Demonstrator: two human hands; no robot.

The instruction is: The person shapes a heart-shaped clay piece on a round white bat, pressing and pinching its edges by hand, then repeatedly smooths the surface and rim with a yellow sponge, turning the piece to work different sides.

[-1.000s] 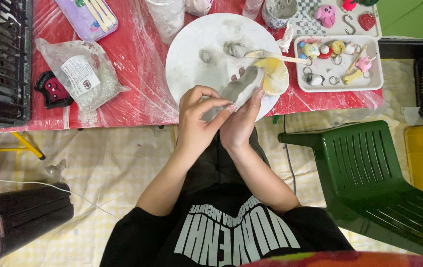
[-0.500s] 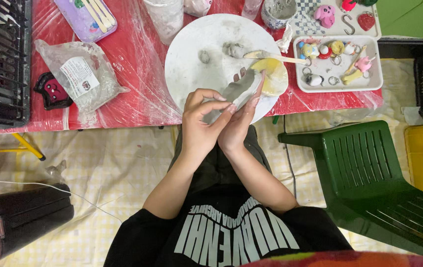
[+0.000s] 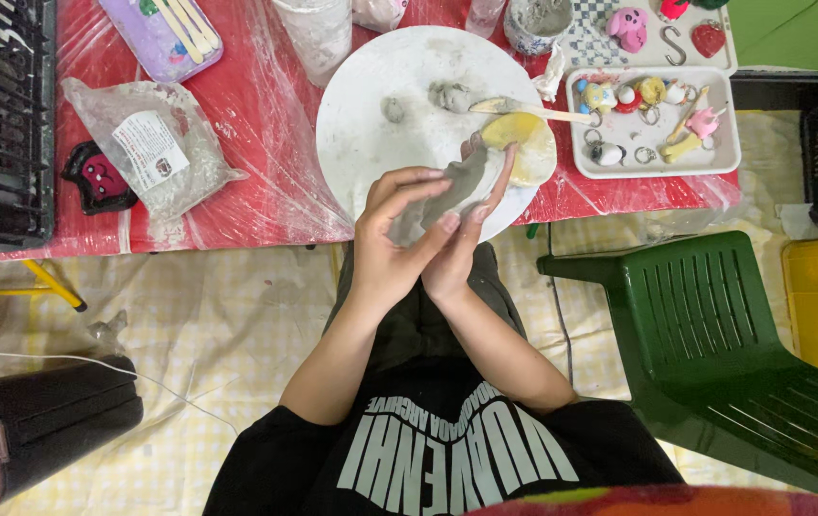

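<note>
Edge: both hands work over the tabletop (image 3: 265,143) near edge, beside the white round board (image 3: 380,86).
Grip: left hand (image 3: 394,239) and right hand (image 3: 461,244) press a grey clay slab (image 3: 452,191) between them.

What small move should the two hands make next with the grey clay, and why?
Probably press and roll once more between the palms. The grey clay is a long, uneven strip, held between the left hand and the right hand just above the white round board, so it looks not yet evenly shaped.
</note>
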